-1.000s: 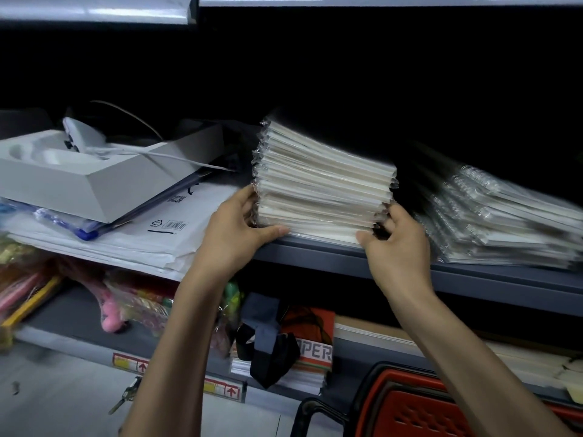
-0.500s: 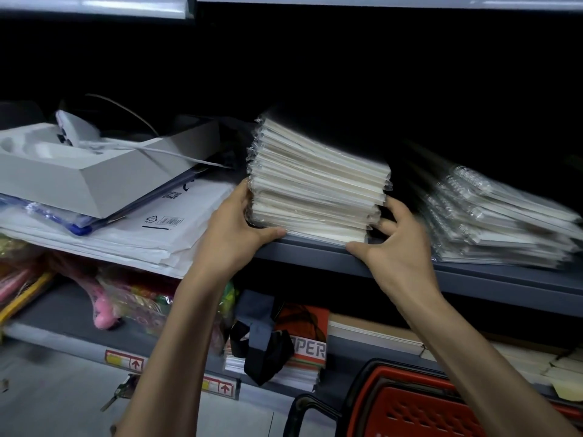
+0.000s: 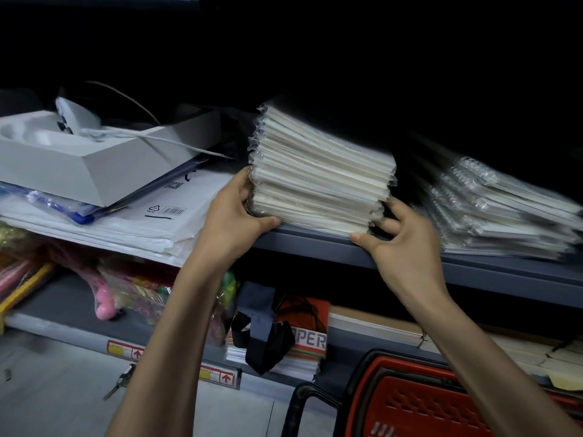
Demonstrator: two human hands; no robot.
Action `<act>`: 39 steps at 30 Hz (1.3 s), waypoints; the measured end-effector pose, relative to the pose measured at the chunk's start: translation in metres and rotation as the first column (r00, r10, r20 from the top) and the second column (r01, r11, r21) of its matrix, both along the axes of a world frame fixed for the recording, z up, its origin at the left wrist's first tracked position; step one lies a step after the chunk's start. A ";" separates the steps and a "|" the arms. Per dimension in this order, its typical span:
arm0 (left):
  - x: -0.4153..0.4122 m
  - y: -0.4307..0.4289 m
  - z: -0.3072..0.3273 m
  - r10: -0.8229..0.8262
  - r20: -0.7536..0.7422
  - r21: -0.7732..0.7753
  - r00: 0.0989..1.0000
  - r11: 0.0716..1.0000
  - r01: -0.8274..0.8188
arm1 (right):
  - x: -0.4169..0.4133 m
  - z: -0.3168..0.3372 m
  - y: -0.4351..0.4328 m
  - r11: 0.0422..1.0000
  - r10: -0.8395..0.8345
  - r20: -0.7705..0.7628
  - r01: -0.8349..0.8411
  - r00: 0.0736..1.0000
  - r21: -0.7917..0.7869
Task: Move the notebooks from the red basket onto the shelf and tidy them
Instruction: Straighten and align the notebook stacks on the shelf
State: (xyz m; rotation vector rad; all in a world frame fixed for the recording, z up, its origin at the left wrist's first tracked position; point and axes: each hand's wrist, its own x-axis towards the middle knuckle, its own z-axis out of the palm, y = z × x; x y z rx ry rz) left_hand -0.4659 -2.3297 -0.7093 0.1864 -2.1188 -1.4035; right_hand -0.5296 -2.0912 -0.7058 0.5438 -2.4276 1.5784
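Notebooks (image 3: 321,184) stay stacked on the shelf (image 3: 315,239), left hand (image 3: 235,212) still clamped on the left edge, right hand (image 3: 400,244) now lower, fingers spread against the bottom-right corner, so placing looks done and squaring-up is underway above the red basket (image 3: 426,402).

cream notebooks (image 3: 318,184), red basket (image 3: 419,408), grey shelf (image 3: 315,239)

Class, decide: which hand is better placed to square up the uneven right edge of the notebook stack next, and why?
Probably the right hand: its fingers touch the stepped right edge of the notebook stack, while the left hand grips the opposite corner as a brace.
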 end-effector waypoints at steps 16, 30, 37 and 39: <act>0.002 -0.011 0.003 -0.149 0.038 -0.012 0.988 0.989 0.149 | 0.006 -0.017 -0.007 0.972 -0.181 -0.028 0.174 0.983 -0.154; -0.001 -0.003 0.001 0.026 -0.013 0.080 1.000 0.996 -0.025 | 0.013 -0.014 -0.010 0.965 -0.227 -0.056 0.217 0.972 -0.150; 0.000 0.004 0.009 -0.105 -0.019 0.164 0.994 0.981 0.107 | 0.015 -0.007 0.005 1.000 -0.016 -0.068 0.014 0.998 -0.023; -0.001 0.003 0.009 -0.113 -0.030 0.167 0.993 0.979 0.117 | 0.009 -0.004 0.007 0.998 0.052 -0.029 -0.053 0.998 -0.035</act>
